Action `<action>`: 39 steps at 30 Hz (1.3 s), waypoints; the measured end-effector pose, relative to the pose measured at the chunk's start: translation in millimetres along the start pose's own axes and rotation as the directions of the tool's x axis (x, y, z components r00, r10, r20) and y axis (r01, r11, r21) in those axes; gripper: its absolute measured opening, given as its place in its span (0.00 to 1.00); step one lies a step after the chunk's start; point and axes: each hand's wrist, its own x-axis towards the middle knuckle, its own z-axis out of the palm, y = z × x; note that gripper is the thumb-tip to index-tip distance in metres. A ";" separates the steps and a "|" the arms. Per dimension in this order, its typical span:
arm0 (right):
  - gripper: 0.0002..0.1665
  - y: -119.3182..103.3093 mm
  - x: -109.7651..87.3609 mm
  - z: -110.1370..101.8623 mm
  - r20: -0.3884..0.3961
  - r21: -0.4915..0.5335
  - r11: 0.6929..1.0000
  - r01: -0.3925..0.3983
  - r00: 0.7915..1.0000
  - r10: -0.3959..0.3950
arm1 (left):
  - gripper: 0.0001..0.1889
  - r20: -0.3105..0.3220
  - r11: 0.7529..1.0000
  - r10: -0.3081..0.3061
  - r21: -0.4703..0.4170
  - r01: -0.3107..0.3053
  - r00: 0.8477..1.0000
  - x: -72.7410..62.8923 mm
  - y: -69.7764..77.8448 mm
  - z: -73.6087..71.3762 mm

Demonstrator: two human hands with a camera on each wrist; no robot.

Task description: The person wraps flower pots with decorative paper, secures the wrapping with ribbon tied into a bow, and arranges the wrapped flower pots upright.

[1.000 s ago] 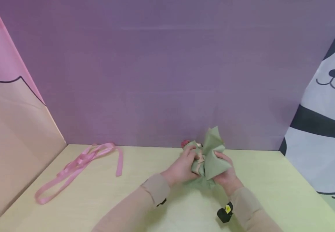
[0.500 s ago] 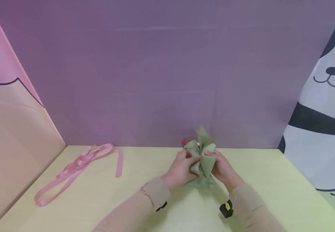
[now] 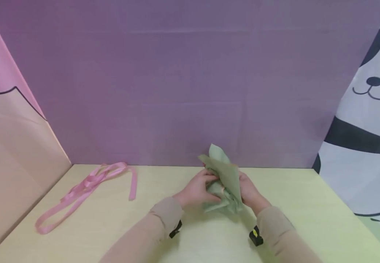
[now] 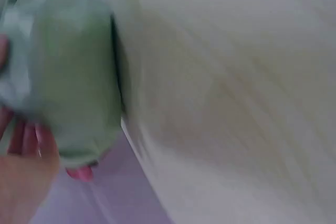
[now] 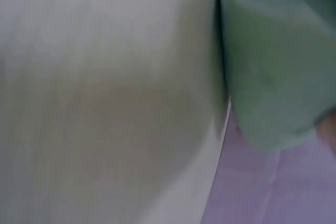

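Observation:
Both hands hold a small bouquet in soft green wrapping paper (image 3: 227, 179) above the table, right of the middle in the head view. My left hand (image 3: 198, 190) grips its left side, thumb in front and fingers on the paper. On the other side, my right hand (image 3: 250, 191) holds the edge of a paper flap folded across the front; the flap covers part of its fingers. Two paper points stick up at the top. A bit of red flower (image 4: 81, 173) peeks out of the wrap in the left wrist view. In the right wrist view the green paper (image 5: 278, 66) is blurred.
A length of pink satin ribbon (image 3: 89, 188) lies loosely looped on the left of the pale table (image 3: 111, 233). A purple backdrop (image 3: 190, 84) rises behind the table. Printed side panels stand left and right, the right one showing a panda (image 3: 367, 146).
The right hand has brought the paper flap leftward across the bouquet's front. The red flower and tan band seen earlier are now mostly covered in the head view. The ribbon lies still.

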 end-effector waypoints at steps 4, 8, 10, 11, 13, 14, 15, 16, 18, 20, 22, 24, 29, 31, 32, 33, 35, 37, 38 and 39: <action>0.13 7.6 3.2 9.2 -0.042 -0.325 0.938 0.122 0.989 -0.144 | 0.29 0.042 0.967 -0.060 -0.246 0.068 0.997 1.5 -7.1 -7.7; 0.23 8.0 5.4 17.3 0.017 -0.572 0.807 0.151 0.985 -0.172 | 0.28 0.027 0.973 -0.041 -0.224 0.046 0.999 3.7 -9.4 -8.6; 0.28 6.2 5.7 19.4 0.044 -0.658 0.741 0.134 0.989 -0.140 | 0.27 0.010 0.982 -0.030 -0.184 0.031 1.000 4.4 -9.4 -7.1; 0.29 4.9 5.5 19.8 0.059 -0.696 0.707 0.129 0.991 -0.124 | 0.27 0.001 0.986 -0.026 -0.164 0.025 1.000 4.2 -9.2 -6.4; 0.30 3.0 5.8 19.5 0.092 -0.735 0.663 0.145 0.989 -0.114 | 0.26 -0.009 0.990 -0.024 -0.138 0.023 1.000 3.6 -9.3 -5.1; 0.30 2.0 5.9 19.0 0.112 -0.740 0.653 0.162 0.987 -0.117 | 0.25 -0.007 0.991 -0.022 -0.132 0.020 1.000 3.2 -10.6 -4.6; 0.30 1.7 6.4 18.4 0.130 -0.744 0.645 0.175 0.985 -0.118 | 0.24 -0.002 0.991 -0.027 -0.132 0.027 1.000 2.1 -11.6 -4.9; 0.30 1.1 6.8 17.9 0.147 -0.742 0.643 0.190 0.982 -0.120 | 0.23 0.010 0.988 -0.031 -0.153 0.032 0.999 1.2 -13.3 -5.5; 0.31 0.9 8.1 17.2 0.168 -0.739 0.644 0.198 0.980 -0.109 | 0.22 0.053 0.965 -0.067 -0.249 0.078 0.996 -1.9 -16.8 -8.5; 0.33 1.4 8.9 17.3 0.167 -0.741 0.647 0.178 0.983 -0.080 | 0.22 0.119 0.891 -0.105 -0.429 0.147 0.987 -4.4 -22.2 -12.4; 0.38 2.6 9.8 18.1 0.164 -0.753 0.641 0.152 0.986 -0.041 | 0.22 0.179 0.761 -0.153 -0.606 0.232 0.972 -6.8 -26.4 -16.6; 0.44 3.7 10.7 19.2 0.165 -0.765 0.628 0.142 0.986 -0.023 | 0.24 0.220 0.620 -0.198 -0.727 0.296 0.955 -7.4 -28.3 -20.3; 0.49 3.3 12.3 20.1 0.172 -0.769 0.620 0.155 0.985 -0.033 | 0.32 0.144 0.574 -0.306 -0.761 0.303 0.941 -0.2 -20.7 -25.6; 0.50 3.7 12.1 19.4 0.171 -0.773 0.615 0.157 0.985 -0.036 | 0.29 0.079 0.600 -0.339 -0.750 0.280 0.938 4.2 -15.5 -26.0; 0.50 3.9 11.7 18.9 0.172 -0.774 0.613 0.158 0.984 -0.037 | 0.26 0.052 0.596 -0.358 -0.756 0.271 0.932 6.9 -13.0 -25.7; 0.50 4.4 11.3 18.5 0.174 -0.774 0.612 0.161 0.984 -0.040 | 0.24 0.030 0.584 -0.376 -0.768 0.262 0.926 9.6 -10.6 -25.1; 0.50 5.9 10.4 17.7 0.175 -0.774 0.612 0.163 0.984 -0.040 | 0.18 0.000 0.549 -0.422 -0.796 0.255 0.907 14.7 -6.4 -23.1; 0.50 7.0 9.4 16.9 0.179 -0.770 0.613 0.176 0.982 -0.056 | 0.16 -0.015 0.517 -0.461 -0.817 0.255 0.887 20.4 -3.1 -20.4; 0.49 7.8 9.2 16.4 0.182 -0.771 0.610 0.185 0.981 -0.066 | 0.18 -0.030 0.511 -0.481 -0.821 0.252 0.876 23.1 -1.5 -19.3; 0.49 8.6 9.1 16.0 0.184 -0.771 0.607 0.191 0.980 -0.075 | 0.20 -0.041 0.501 -0.500 -0.828 0.250 0.865 25.7 0.1 -18.4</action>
